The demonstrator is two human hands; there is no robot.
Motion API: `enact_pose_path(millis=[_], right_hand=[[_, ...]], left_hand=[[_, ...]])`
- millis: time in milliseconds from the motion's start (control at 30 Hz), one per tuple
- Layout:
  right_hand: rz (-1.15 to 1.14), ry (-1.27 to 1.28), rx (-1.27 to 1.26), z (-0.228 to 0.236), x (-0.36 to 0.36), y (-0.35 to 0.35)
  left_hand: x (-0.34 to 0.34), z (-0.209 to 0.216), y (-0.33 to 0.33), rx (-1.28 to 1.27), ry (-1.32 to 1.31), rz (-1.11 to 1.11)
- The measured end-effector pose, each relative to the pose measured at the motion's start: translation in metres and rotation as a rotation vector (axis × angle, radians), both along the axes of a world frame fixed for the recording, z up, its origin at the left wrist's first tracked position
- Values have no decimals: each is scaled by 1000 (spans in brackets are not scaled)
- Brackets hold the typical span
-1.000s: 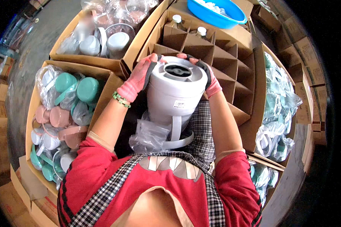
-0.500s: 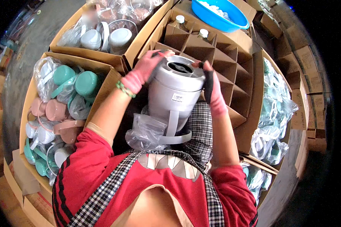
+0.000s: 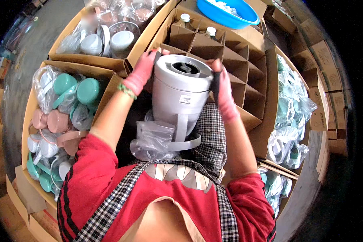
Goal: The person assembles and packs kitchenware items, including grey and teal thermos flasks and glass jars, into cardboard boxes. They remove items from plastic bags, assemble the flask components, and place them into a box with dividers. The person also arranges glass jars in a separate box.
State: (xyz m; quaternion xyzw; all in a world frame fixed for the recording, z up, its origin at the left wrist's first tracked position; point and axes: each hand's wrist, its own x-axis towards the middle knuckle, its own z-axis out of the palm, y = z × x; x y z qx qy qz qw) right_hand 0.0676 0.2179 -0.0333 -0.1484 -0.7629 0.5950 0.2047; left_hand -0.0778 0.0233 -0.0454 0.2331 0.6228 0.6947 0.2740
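A grey plastic jug [image 3: 175,99] stands bottom-up between my knees, its round end ring [image 3: 165,72] uppermost. The ring surrounds a dark round opening [image 3: 185,68] with a small grey piece in its middle. The jug's handle [image 3: 182,127] points toward me, below a white label. My left hand [image 3: 143,72], in a pink and black fingerless glove, is curled at the left side of the ring. On the right side my right hand [image 3: 223,88], gloved alike, presses against the ring. Crumpled clear plastic [image 3: 153,139] hangs around the jug's lower end. Some fingertips are hidden behind the ring.
Ahead stands a carton [image 3: 230,52] with cardboard dividers and two white-capped bottles in it. A blue basin [image 3: 230,18] of small white pieces sits behind. Cartons of teal, pink and white jugs [image 3: 88,90] line the left. Bagged teal and white parts [image 3: 290,113] fill a carton on the right.
My fingers have come off the top of the ring to its sides, the left hand shifting left and slightly down. The jug's opening sits a little farther left in view.
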Motion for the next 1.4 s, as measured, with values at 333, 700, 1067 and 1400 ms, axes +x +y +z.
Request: enact_pose_path(millis=[333,700,1067,1400], right_hand=[[81,18,-194,7,1,-13],[509,-71,-1078,4,-18,6],[214,37,-785,-5,-9,-22],[425,-29,-1085,-4,-31,10]], left_hand=[[-1,3,-2,157,-272,-290],[82,96,-1,-406,920,-31],[16,15,-20,177,522,62],[93,66,13,-342,748,300]])
